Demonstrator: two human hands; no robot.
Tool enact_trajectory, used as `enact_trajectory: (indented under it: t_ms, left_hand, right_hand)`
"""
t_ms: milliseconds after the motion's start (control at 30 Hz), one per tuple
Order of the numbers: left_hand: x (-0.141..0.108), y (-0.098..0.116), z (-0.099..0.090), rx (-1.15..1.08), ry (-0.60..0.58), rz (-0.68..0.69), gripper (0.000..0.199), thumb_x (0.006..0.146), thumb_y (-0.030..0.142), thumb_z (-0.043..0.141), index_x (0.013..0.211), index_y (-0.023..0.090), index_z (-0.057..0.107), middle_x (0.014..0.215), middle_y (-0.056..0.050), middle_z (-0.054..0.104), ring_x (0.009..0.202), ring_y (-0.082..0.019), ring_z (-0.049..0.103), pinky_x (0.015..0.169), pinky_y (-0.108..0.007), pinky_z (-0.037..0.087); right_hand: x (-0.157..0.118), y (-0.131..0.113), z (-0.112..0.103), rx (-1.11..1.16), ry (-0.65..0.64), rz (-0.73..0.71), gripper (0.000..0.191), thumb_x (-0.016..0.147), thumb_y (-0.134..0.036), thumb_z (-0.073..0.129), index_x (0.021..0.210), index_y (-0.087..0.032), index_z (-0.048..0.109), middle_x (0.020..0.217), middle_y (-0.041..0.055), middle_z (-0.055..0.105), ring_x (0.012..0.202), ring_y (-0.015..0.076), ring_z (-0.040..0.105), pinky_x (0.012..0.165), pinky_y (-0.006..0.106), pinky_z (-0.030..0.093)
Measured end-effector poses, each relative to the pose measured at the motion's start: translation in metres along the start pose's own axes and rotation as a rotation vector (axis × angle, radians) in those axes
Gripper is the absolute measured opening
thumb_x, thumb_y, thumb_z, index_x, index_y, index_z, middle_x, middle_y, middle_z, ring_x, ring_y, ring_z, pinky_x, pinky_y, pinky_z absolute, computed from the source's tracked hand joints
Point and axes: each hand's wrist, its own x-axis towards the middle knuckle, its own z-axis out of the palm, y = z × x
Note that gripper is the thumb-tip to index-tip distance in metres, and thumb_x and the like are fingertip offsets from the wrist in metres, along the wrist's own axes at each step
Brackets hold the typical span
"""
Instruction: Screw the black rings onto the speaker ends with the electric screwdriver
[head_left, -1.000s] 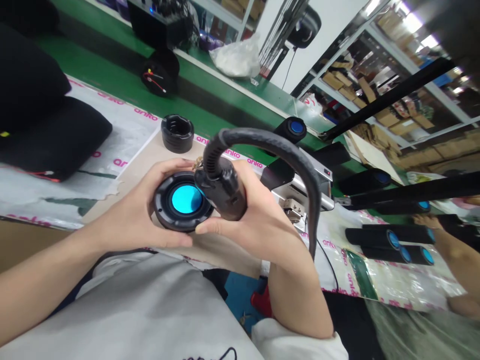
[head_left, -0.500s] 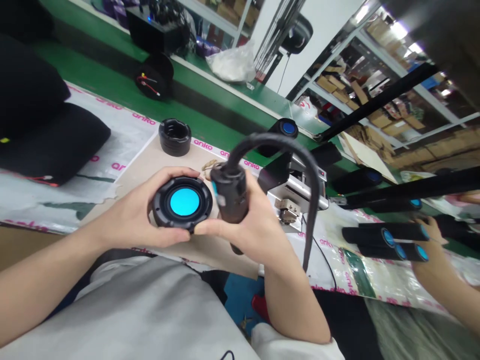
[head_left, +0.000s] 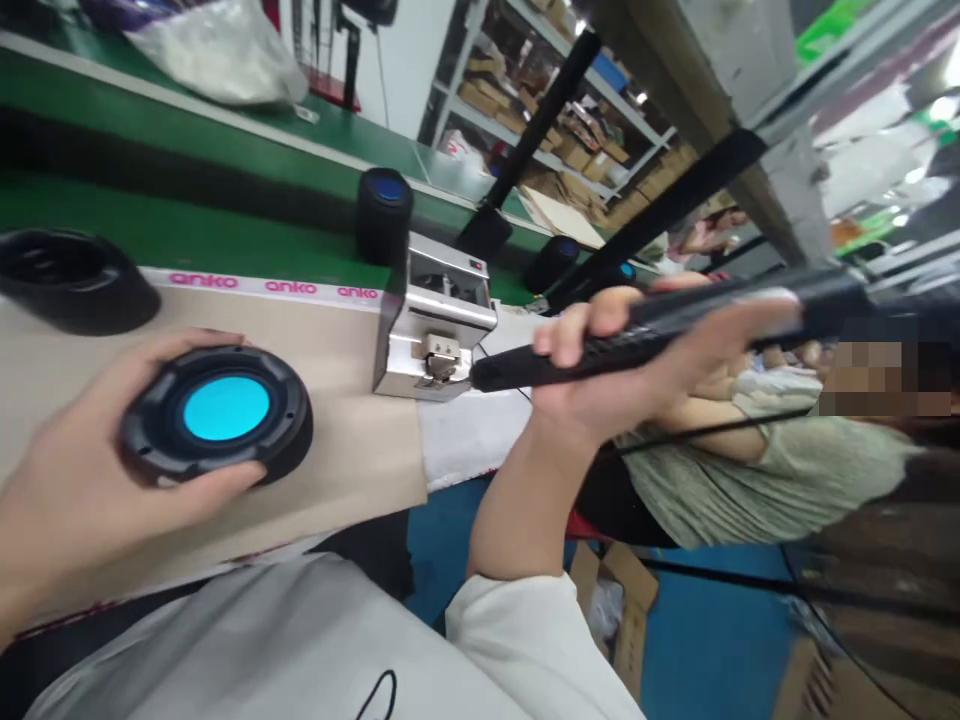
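Observation:
My left hand (head_left: 97,430) grips a round black speaker driver (head_left: 217,415) with a cyan centre, its fingers around the rim and its thumb along the lower edge. My right hand (head_left: 622,360) is closed around a black corded electric screwdriver (head_left: 540,365), which lies nearly level. Its front end points left, close to a steel bench fixture (head_left: 435,330) but apart from the speaker. The tool's middle is hidden by my fingers.
A black rubber ring (head_left: 71,280) sits at the far left, and a black cylinder with a blue top (head_left: 384,215) stands behind the fixture. A tan mat (head_left: 337,480) lies under my left hand. A co-worker in a grey-green shirt (head_left: 765,480) is on the right.
The view has swung sharply. My right hand has taken the screwdriver off the speaker and out to the right, turning it nearly level. My left hand still holds the speaker.

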Motion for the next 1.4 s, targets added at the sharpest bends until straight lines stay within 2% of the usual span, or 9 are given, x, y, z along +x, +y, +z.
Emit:
enact_trajectory:
  t_ms: [100, 233, 400, 567, 700, 933, 1067, 1267, 1400]
  left_hand:
    - [0.028, 0.023, 0.025, 0.001, 0.058, -0.095, 0.078, 0.085, 0.082, 0.059, 0.149, 0.037, 0.052, 0.143, 0.018, 0.065, 0.132, -0.039, 0.069, 0.100, -0.056, 0.061]
    - [0.049, 0.052, 0.039, -0.115, -0.043, -0.142, 0.075, 0.084, 0.067, 0.075, 0.146, 0.030, 0.056, 0.144, -0.001, 0.069, 0.133, -0.040, 0.069, 0.116, -0.056, 0.059]
    - [0.052, 0.047, 0.039, -0.131, -0.041, -0.141, 0.079, 0.078, 0.061, 0.083, 0.146, 0.029, 0.060, 0.144, -0.006, 0.069, 0.129, -0.038, 0.068, 0.119, -0.052, 0.055]
    - [0.054, 0.043, 0.043, -0.113, 0.051, -0.126, 0.082, 0.067, 0.059, 0.083, 0.139, 0.024, 0.068, 0.133, -0.010, 0.076, 0.117, -0.039, 0.074, 0.103, -0.050, 0.062]
    - [0.056, 0.045, 0.045, -0.142, 0.047, -0.100, 0.082, 0.068, 0.057, 0.083, 0.140, 0.022, 0.067, 0.134, -0.010, 0.076, 0.116, -0.036, 0.075, 0.097, -0.044, 0.063]
    - [0.054, 0.041, 0.044, -0.147, 0.058, -0.022, 0.081, 0.072, 0.059, 0.083, 0.142, 0.023, 0.066, 0.137, -0.008, 0.076, 0.119, -0.033, 0.075, 0.099, -0.039, 0.062]
    - [0.054, 0.040, 0.045, -0.160, 0.048, -0.014, 0.082, 0.072, 0.059, 0.085, 0.143, 0.025, 0.065, 0.138, -0.006, 0.076, 0.119, -0.033, 0.076, 0.100, -0.040, 0.063]
    - [0.057, 0.039, 0.048, -0.214, 0.058, 0.011, 0.080, 0.072, 0.059, 0.087, 0.141, 0.025, 0.065, 0.134, -0.008, 0.077, 0.120, -0.034, 0.076, 0.102, -0.043, 0.063]
    - [0.057, 0.037, 0.048, -0.230, 0.040, 0.008, 0.080, 0.074, 0.061, 0.087, 0.142, 0.026, 0.065, 0.134, -0.008, 0.076, 0.117, -0.034, 0.076, 0.099, -0.043, 0.064]
  right_hand:
    - [0.001, 0.007, 0.010, -0.048, -0.140, 0.078, 0.046, 0.098, -0.069, 0.069, 0.101, -0.027, 0.050, 0.074, -0.0033, 0.052, 0.049, 0.0125, 0.053, 0.046, 0.029, 0.042]
    - [0.016, 0.026, 0.024, -0.024, -0.190, 0.125, 0.066, 0.088, -0.090, 0.067, 0.090, -0.025, 0.052, 0.068, -0.0061, 0.056, 0.050, 0.0079, 0.055, 0.044, 0.026, 0.043]
    - [0.032, 0.064, 0.032, 0.024, -0.198, 0.124, 0.088, 0.070, -0.112, 0.050, 0.100, -0.029, 0.055, 0.055, -0.0124, 0.048, 0.039, 0.0064, 0.045, 0.037, 0.026, 0.033]
    - [0.025, 0.063, 0.027, 0.033, -0.321, 0.213, 0.067, 0.082, -0.091, 0.073, 0.090, -0.027, 0.056, 0.063, -0.0052, 0.053, 0.049, 0.0138, 0.053, 0.046, 0.033, 0.042]
    - [0.019, 0.060, 0.024, -0.001, -0.336, 0.325, 0.072, 0.079, -0.095, 0.070, 0.080, -0.026, 0.052, 0.061, -0.0035, 0.052, 0.048, 0.0147, 0.052, 0.045, 0.033, 0.037]
    - [0.016, 0.058, 0.028, 0.069, -0.224, 0.116, 0.062, 0.090, -0.089, 0.063, 0.093, -0.027, 0.056, 0.065, -0.0048, 0.053, 0.047, 0.0130, 0.048, 0.047, 0.033, 0.033]
    - [0.020, 0.056, 0.032, 0.008, -0.267, 0.154, 0.065, 0.085, -0.091, 0.066, 0.094, -0.028, 0.055, 0.061, -0.0050, 0.052, 0.047, 0.0140, 0.050, 0.049, 0.033, 0.032]
    - [0.014, 0.069, 0.031, -0.055, -0.274, 0.220, 0.075, 0.082, -0.099, 0.062, 0.073, -0.026, 0.047, 0.058, -0.0028, 0.049, 0.046, 0.0133, 0.048, 0.045, 0.034, 0.035]
    - [0.012, 0.036, 0.037, 0.030, -0.247, 0.241, 0.065, 0.084, -0.089, 0.067, 0.080, -0.026, 0.053, 0.059, -0.0046, 0.051, 0.042, 0.0121, 0.044, 0.039, 0.031, 0.031]
